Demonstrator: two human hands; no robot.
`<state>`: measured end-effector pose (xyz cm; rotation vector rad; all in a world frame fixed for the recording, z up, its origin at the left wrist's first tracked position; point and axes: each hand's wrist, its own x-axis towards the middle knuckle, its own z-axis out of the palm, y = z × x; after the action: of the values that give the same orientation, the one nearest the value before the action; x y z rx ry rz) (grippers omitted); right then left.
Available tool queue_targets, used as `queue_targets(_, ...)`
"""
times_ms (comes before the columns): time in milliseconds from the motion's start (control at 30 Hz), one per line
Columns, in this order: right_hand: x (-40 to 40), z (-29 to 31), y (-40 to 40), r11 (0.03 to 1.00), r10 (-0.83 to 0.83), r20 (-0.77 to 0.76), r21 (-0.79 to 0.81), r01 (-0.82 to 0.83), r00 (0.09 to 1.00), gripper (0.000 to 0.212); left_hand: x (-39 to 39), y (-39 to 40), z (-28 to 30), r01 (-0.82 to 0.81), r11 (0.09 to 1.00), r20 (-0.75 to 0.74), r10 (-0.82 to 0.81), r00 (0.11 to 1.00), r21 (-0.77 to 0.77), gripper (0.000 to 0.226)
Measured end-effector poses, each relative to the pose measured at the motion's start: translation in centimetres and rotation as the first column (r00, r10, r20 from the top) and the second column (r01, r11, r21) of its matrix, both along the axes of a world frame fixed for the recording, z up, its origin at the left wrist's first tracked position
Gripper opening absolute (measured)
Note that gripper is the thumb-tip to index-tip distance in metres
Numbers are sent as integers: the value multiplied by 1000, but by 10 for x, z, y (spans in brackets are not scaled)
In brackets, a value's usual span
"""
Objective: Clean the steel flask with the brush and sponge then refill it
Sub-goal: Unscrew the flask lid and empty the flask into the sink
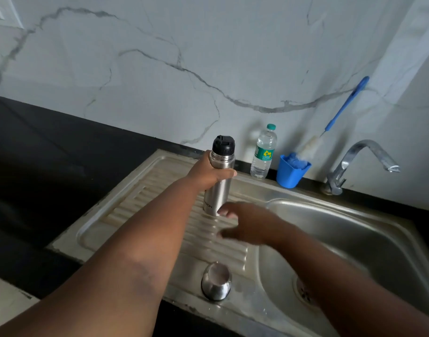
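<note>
The left hand (209, 172) has its fingers wrapped around the upper body of the steel flask (219, 181), just under the shoulder, so the 1 firm grip in the scene is there, a little above the centre of the frame. The flask stands upright on the ribbed drainboard (140, 210), its long axis running nearly straight up the picture, with the black stopper (223, 144) on top of it. Below and to the right, the right hand (247, 224) hovers with fingers spread and loose, holding nothing; its fingertips (224, 211) sit just beside the base of the flask, though motion blur leaves it unclear whether they touch it. So the stopper lies up the flask's axis from those free fingers, above the left hand's grip, and the right hand seems the one available to unscrew it, probably the next move. The flask's steel cup lid (216, 283) rests low in the frame on the drainboard. In the upper right, the bottle brush (330, 122) leans in a blue cup (291, 172) beside a water bottle (263, 154), all well apart from both hands, with the tap (359, 161) beyond.
</note>
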<state>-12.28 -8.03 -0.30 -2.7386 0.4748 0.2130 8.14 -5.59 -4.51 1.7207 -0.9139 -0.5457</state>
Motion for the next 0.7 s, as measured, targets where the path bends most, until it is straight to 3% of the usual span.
queue_targets(133, 28, 52, -36, 989, -148, 289, 55, 138, 946, 14, -8, 0, 8, 23, 998, -3, -23, 1000, -65, 36)
queue_targets(233, 54, 82, -51, 968, -250, 427, 122, 219, 869, 21, -9, 2, 9, 32, 995, -37, -35, 999, -94, 44)
queue_targets(367, 87, 86, -51, 955, -233, 345, -94, 280, 909, 68, -7, 1, 4, 28, 994, -38, -32, 999, -102, 52)
queue_targets(433, 97, 78, -45, 937, -249, 285, -173, 305, 926, 76, -7, 0, 3, 5, 999, -14, -5, 1000, -43, 51)
queue_targets(567, 112, 65, -37, 912, -268, 290, -231, 339, 919, 57, 1, -1, -5, -47, 998, -18, 47, 999, 30, 48)
queue_targets(700, 120, 76, -42, 934, -185, 229, -263, 244, 956, 38, 6, -4, -15, -66, 997, -7, 66, 998, -30, 56)
